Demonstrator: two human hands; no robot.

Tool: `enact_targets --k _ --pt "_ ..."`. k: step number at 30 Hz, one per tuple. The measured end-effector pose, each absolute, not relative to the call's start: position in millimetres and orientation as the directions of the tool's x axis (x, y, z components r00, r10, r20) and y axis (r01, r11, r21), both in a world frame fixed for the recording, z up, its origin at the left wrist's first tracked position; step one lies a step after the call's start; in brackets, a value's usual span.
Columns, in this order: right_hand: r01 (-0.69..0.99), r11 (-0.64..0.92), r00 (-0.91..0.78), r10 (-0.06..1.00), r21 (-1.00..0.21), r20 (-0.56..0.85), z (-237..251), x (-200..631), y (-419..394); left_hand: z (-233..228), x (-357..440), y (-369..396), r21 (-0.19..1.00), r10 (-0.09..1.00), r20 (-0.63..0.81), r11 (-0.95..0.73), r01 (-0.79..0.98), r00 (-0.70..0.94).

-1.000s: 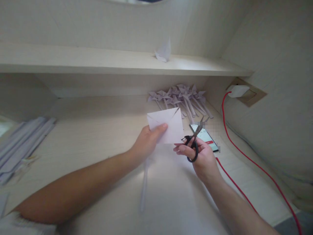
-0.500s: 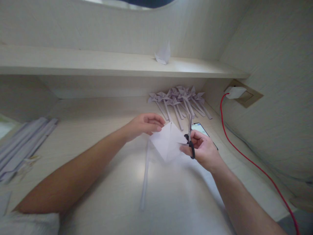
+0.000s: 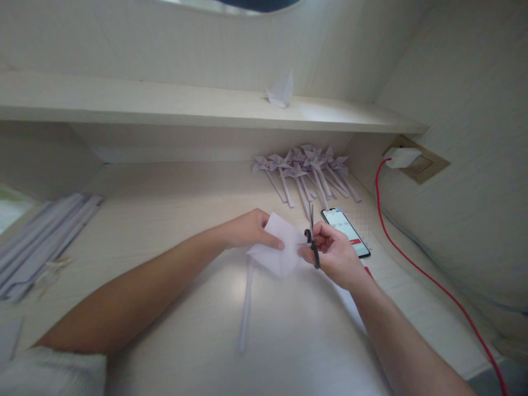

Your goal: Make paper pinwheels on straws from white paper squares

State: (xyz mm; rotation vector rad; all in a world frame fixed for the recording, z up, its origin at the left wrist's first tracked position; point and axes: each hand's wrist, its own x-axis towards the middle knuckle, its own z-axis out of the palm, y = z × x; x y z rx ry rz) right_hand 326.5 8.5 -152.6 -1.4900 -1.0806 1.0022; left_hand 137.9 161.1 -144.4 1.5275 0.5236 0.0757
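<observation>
1. Left hand (image 3: 256, 232) pinches the thin white paper sheet (image 3: 291, 254) above the pale desk (image 3: 185, 335); squeezing could crease it.
2. Right hand (image 3: 333, 256) curls around black-handled steel scissors (image 3: 315, 254) beside the sheet; tilting blades could nick it.

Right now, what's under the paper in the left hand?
A white stick on the table reaches toward the left corner of the paper. Anything further beneath is covered, so I can't tell.

White paper (image 3: 284, 259); black-handled scissors (image 3: 315, 257) at its right.
Paper: creased, tilted, pointed flap at left. Scissors: metal blades pointing away, handles close by paper's right edge.
</observation>
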Motion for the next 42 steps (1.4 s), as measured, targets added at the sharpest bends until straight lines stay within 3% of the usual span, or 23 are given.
enact_targets --k 3,5,9,11,16,20,24,27,30,32,35,42 --pt "0.123 -0.147 0.278 0.954 -0.981 -0.108 -155.7 331.4 8.9 -141.0 135.7 165.0 0.952 0.451 -0.251 -0.047 0.303 0.857" --pt "0.259 -0.221 0.290 0.947 -0.940 -0.142 -155.5 338.6 7.7 -136.6 132.8 172.1 0.954 0.512 -0.207 -0.085 0.289 0.834" --pt "0.718 -0.389 0.335 0.920 -0.577 -0.203 -152.9 349.2 2.3 -123.3 125.0 185.2 0.970 0.630 -0.168 -0.031 0.242 0.758" --pt "0.809 -0.397 0.336 0.917 -0.434 -0.214 -151.0 346.4 -1.0 -117.2 122.3 186.5 0.972 0.643 -0.169 -0.016 0.234 0.747" --pt "0.890 -0.353 0.288 0.926 -0.289 -0.242 -144.2 329.5 -9.2 -110.1 122.2 178.0 0.978 0.599 -0.177 0.016 0.210 0.781" --pt "0.900 -0.303 0.181 0.913 -0.312 -0.365 -138.2 326.4 -14.4 -108.4 122.6 173.8 0.982 0.572 -0.162 0.011 0.191 0.804" --pt "0.917 -0.233 0.121 0.936 -0.325 -0.330 -133.9 329.5 -17.1 -108.6 121.3 173.2 0.985 0.573 -0.150 0.020 0.170 0.805" --pt "0.884 -0.140 0.067 0.982 -0.446 -0.175 -132.9 329.3 -18.5 -107.8 121.7 169.5 0.990 0.588 -0.128 0.029 0.137 0.799" --pt "0.731 0.053 0.093 0.980 -0.681 0.177 -134.0 322.2 -20.8 -105.6 124.1 162.9 0.992 0.598 -0.123 0.046 0.120 0.792" --pt "0.631 0.209 0.109 0.930 -0.747 0.352 -135.4 314.4 -22.1 -105.5 126.1 158.9 0.992 0.608 -0.120 0.049 0.114 0.785" --pt "0.608 0.326 0.032 0.901 -0.724 0.432 -137.5 304.2 -22.0 -108.1 128.5 155.6 0.994 0.614 -0.111 0.051 0.101 0.781" --pt "0.542 0.284 0.103 0.912 -0.791 0.397 -137.1 302.7 -19.1 -107.2 128.4 151.3 0.996 0.616 -0.085 0.030 0.084 0.783"
